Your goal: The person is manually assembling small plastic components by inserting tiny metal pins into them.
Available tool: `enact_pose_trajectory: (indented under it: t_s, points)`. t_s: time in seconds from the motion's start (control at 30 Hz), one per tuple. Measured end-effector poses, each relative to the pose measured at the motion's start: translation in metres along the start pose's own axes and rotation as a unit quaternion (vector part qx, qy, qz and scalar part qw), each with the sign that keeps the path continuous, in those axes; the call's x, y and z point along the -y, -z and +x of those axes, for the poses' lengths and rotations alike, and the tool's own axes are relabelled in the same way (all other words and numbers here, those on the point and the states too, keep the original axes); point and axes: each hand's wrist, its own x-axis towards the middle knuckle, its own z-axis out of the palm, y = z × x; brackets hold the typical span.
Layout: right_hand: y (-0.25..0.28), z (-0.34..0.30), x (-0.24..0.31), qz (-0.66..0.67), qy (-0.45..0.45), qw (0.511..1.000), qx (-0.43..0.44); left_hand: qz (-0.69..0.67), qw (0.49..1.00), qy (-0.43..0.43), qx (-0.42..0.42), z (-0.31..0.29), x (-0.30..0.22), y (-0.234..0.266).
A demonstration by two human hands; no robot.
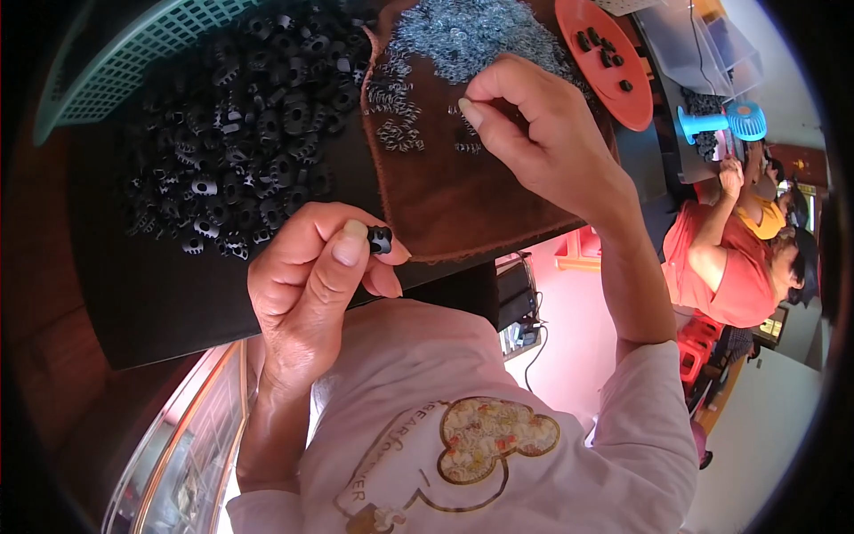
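My left hand (311, 276) pinches a small black plastic clip piece (380, 239) between thumb and fingertips, just in front of the table's near edge. To its upper left lies a big heap of black toothed clip pieces (236, 125). My right hand (534, 120) is over the brown cloth (480, 200), thumb and forefinger pressed together; anything between them is too small to make out. Right by those fingertips are a few loose metal springs (464, 145), with more springs in a column to the left. Behind them rises a large pile of silvery springs (480, 36).
A green mesh basket (133, 67) stands at the far left. An orange-red plate (614, 76) at the right carries several black pieces. Beyond it are a clear plastic bin (698, 44) and a blue fan (743, 121). Other people (721, 258) sit at the right.
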Motion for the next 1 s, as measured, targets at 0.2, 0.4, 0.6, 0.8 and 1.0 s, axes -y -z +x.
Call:
enact_pose_trajectory:
  t_s: [0.2,0.4,0.6,0.8,1.0]
  points:
    - [0.004,-0.002,0.035,0.116,-0.002,0.991,0.070,-0.008,1.000,0.007,-0.013,0.000,-0.001,0.000]
    - [-0.010,-0.001,0.057,0.262,0.031,0.960,0.092,-0.065,0.997,0.029,-0.018,-0.001,-0.001,0.003]
    - [-0.021,0.006,0.064,0.287,0.015,0.953,0.093,-0.141,0.989,0.036,-0.018,0.000,-0.003,0.005]
    - [-0.025,0.008,0.064,0.248,0.041,0.966,0.065,-0.156,0.987,0.034,-0.017,0.000,-0.003,0.007]
    - [-0.030,0.008,0.068,0.256,0.032,0.962,0.083,-0.140,0.990,0.026,-0.010,0.000,-0.002,0.008]
